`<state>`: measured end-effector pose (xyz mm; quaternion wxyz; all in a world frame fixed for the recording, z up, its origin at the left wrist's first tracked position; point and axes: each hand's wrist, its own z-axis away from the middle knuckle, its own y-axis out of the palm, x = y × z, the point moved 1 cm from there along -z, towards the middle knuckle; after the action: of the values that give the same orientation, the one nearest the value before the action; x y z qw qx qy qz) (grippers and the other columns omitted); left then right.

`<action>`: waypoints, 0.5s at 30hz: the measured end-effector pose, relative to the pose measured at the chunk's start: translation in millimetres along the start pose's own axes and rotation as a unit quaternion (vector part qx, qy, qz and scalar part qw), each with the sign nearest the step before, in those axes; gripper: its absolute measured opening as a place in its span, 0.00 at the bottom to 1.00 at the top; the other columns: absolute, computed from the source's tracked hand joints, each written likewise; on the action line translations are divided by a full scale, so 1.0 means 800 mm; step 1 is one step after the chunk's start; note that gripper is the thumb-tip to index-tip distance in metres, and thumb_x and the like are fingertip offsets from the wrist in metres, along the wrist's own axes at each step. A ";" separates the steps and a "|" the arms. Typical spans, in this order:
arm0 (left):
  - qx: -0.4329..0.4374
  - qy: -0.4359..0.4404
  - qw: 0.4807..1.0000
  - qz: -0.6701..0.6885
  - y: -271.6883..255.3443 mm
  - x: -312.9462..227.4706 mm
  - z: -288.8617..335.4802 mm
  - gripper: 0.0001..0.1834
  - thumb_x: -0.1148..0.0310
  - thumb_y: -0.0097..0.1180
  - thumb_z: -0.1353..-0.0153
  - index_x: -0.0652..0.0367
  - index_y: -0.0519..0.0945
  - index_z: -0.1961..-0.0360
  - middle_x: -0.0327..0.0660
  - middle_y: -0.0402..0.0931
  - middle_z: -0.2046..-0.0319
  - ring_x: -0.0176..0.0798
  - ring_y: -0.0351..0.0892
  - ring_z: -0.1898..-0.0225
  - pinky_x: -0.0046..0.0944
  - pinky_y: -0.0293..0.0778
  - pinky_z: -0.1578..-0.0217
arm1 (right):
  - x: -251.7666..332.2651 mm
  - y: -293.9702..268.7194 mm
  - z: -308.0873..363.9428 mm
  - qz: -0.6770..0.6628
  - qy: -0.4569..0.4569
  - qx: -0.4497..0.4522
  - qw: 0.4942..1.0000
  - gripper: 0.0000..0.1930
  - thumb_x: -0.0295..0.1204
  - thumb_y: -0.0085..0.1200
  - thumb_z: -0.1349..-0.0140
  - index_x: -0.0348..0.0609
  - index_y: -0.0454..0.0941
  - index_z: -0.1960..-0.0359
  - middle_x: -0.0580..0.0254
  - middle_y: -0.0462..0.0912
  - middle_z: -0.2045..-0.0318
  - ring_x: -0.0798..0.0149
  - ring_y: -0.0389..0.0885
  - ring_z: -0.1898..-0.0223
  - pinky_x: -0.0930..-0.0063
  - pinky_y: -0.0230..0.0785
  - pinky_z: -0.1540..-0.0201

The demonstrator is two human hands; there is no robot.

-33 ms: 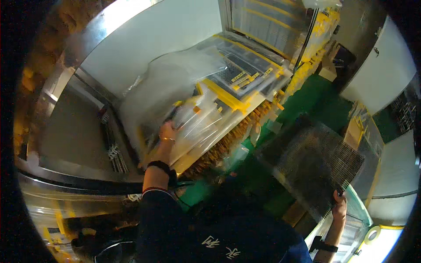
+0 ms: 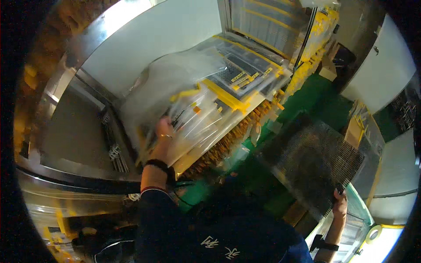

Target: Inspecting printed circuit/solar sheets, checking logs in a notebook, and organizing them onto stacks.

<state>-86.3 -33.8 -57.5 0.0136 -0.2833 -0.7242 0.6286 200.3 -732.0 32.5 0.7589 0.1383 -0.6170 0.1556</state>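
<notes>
The right hand [image 2: 340, 204] has its grip closed on the lower right edge of a dark mesh panel [image 2: 309, 162], fingers and thumb pinching the rim near a corner. The panel is held out at the person's right, slanting above the green floor [image 2: 302, 96], its far side well apart from the counter [image 2: 185, 161]. The left hand [image 2: 164, 128] reaches over the near end of that counter, at the edge of the loose clear film [image 2: 186, 65] spread across it. Its fingers are curled, but blur hides their tips, so whether this grip is clamped on the film or only touches it, I cannot tell. Just beyond the fingers, a yellow strip [image 2: 186, 93] and a small orange piece [image 2: 197, 110] show among the shiny folds. Farther along the counter lies a dark flat panel [image 2: 245, 70], edged with yellow tape [image 2: 226, 97] and partly covered by the film. A black band [image 2: 157, 165] circles the left wrist, and a dark strap [image 2: 324, 244] the right. A ragged orange-brown fringe [image 2: 223, 153] hangs below the counter's front edge.
</notes>
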 end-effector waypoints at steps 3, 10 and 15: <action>-0.107 0.036 0.994 0.000 -0.070 0.047 -0.065 0.07 0.72 0.51 0.56 0.52 0.76 0.72 0.46 0.74 0.73 0.53 0.73 0.68 0.48 0.69 0.68 | 0.037 0.049 -0.002 -0.088 0.079 0.018 0.993 0.16 0.26 0.47 0.46 0.37 0.68 0.54 0.62 0.73 0.58 0.64 0.69 0.56 0.70 0.57 0.50; -0.138 0.232 0.963 0.004 -0.264 -0.245 0.055 0.04 0.66 0.52 0.51 0.51 0.77 0.74 0.49 0.72 0.79 0.54 0.72 0.76 0.48 0.68 0.75 | -0.010 -0.033 -0.010 -0.121 0.019 0.052 0.991 0.17 0.26 0.47 0.46 0.37 0.66 0.53 0.64 0.73 0.58 0.67 0.70 0.57 0.73 0.60 0.52; -0.107 0.330 0.916 0.201 -0.272 -0.357 0.121 0.06 0.68 0.54 0.50 0.57 0.78 0.72 0.49 0.73 0.81 0.48 0.74 0.81 0.37 0.68 0.79 | 0.004 -0.050 0.024 -0.047 -0.025 -0.013 0.998 0.16 0.31 0.46 0.43 0.40 0.68 0.54 0.63 0.74 0.61 0.66 0.72 0.59 0.72 0.67 0.57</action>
<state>31.0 -254.0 218.0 0.0950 -0.6139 -0.6692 0.4079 199.8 -776.3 39.1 0.7513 0.1608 -0.6309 0.1080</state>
